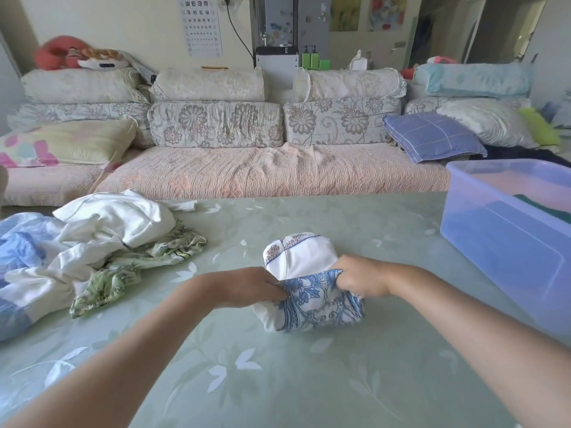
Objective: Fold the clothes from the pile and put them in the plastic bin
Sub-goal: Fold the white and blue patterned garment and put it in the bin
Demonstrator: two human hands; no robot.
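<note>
Fingers, both hands: curled, pinching the upper edge of a blue-printed flap. Left hand takes the flap's left corner, right hand its right corner.

Item: white garment with blue floral print, partly folded into a compact bundle.

Position: middle of the table, between pile and bin, touching neither. The flap covers the near half of the bundle. The far half shows plain white cloth with a patterned trim.

Handling (judged): light, soft and limp, with no stiffness of its own. Any unsupported edge will droop, and the folds are likely to slacken when lifted. The thin layers may slide over one another. Not fragile.

Where to hold (judged): for the fold, the two corners of the flap, kept level. For the carry, the left and right sides of the bundle together, or one palm beneath and one on top, so the layers stay stacked.

Pile: far left of the table, well apart from the bundle, holding white, pale blue and green-printed pieces, all unfolded.

Plastic bin: translucent blue, at the right edge of the table, open-topped, with dark cloth lying inside.
</note>
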